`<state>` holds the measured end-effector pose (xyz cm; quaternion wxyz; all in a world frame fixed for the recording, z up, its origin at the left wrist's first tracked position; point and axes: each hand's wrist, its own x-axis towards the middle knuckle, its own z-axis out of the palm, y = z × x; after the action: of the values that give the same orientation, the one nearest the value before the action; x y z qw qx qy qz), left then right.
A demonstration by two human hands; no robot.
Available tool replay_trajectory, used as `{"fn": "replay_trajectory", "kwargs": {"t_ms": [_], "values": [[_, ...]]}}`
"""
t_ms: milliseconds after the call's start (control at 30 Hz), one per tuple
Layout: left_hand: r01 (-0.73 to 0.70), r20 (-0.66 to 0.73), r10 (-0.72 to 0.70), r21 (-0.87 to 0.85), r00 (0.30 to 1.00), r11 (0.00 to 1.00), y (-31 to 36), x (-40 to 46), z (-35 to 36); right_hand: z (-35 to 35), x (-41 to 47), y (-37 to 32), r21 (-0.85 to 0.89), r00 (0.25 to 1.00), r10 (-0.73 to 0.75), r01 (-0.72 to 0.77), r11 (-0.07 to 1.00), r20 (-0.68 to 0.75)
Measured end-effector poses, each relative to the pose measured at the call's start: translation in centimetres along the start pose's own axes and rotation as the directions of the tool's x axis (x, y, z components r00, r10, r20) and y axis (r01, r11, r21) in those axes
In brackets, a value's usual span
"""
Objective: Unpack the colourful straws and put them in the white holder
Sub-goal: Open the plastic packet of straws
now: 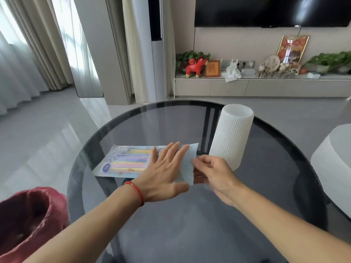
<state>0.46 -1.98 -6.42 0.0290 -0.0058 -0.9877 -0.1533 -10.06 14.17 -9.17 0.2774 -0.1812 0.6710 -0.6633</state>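
A flat pale-blue pack of colourful straws lies on the round dark glass table. My left hand rests flat on the pack's right half, fingers spread. My right hand pinches the pack's right end between thumb and fingers; that end is bent up off the glass. The white ribbed holder stands upright just behind my right hand, its open top tilted away from the camera so its inside is hidden.
A bin lined with a red bag stands at the lower left beside the table. A white rounded stool sits at the right edge. A TV cabinet with ornaments lines the far wall.
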Motion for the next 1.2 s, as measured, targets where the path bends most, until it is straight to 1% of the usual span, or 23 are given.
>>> {"fn": "replay_trajectory", "kwargs": {"t_ms": [67,167,233,300,367,467,567,667,833,1000,1067,1133,1200], "values": [[0.012,-0.111,-0.02,-0.071,0.994,0.997,0.6,0.3,-0.2,-0.1,0.5,-0.1,0.088,1.0,-0.015,0.016,0.996,-0.008],[0.016,-0.15,-0.047,-0.202,0.988,0.979,0.6,0.7,-0.6,-0.2,1.0,-0.3,0.174,0.999,-0.046,0.043,0.984,0.014],[0.036,-0.187,-0.087,-0.259,0.979,0.965,0.7,0.7,-0.5,0.2,0.9,0.0,0.245,0.997,-0.031,0.013,0.97,0.069],[0.072,-0.274,-0.151,-0.278,0.95,0.958,0.9,0.8,-0.3,0.8,0.7,0.3,0.32,0.991,-0.001,-0.042,0.947,0.134],[0.099,-0.348,-0.188,-0.258,0.919,0.961,1.1,0.8,0.0,1.4,0.5,0.6,0.376,0.982,0.009,-0.081,0.923,0.189],[0.094,-0.39,-0.201,-0.276,0.898,0.956,1.2,0.5,0.0,2.0,0.2,0.6,0.435,0.97,-0.01,-0.099,0.895,0.242],[0.07,-0.426,-0.232,-0.362,0.874,0.929,1.3,0.1,-0.2,2.2,0.0,0.5,0.506,0.955,-0.031,-0.129,0.853,0.296],[0.063,-0.459,-0.276,-0.427,0.844,0.902,1.8,-0.1,-0.6,2.3,-0.2,0.4,0.528,0.946,-0.035,-0.149,0.836,0.323],[0.097,-0.45,-0.329,-0.464,0.83,0.88,2.3,-0.2,-0.6,2.3,-0.4,0.4,0.526,0.936,-0.01,-0.189,0.829,0.352],[0.13,-0.425,-0.364,-0.487,0.829,0.864,2.4,-0.1,-0.8,2.5,-0.4,0.4,0.512,0.942,-0.029,-0.157,0.845,0.335],[0.147,-0.387,-0.35,-0.464,0.853,0.873,2.3,0.0,-0.9,2.4,-0.4,0.3,0.417,0.957,-0.05,-0.077,0.906,0.286],[0.154,-0.348,-0.287,-0.363,0.892,0.919,2.1,0.1,-0.8,2.3,-0.3,0.4,0.244,0.969,-0.081,0.022,0.97,0.235],[0.149,-0.313,-0.227,-0.256,0.922,0.955,1.9,0.2,-0.6,2.3,-0.4,0.6,0.079,0.974,-0.117,0.103,0.992,0.192]]}}
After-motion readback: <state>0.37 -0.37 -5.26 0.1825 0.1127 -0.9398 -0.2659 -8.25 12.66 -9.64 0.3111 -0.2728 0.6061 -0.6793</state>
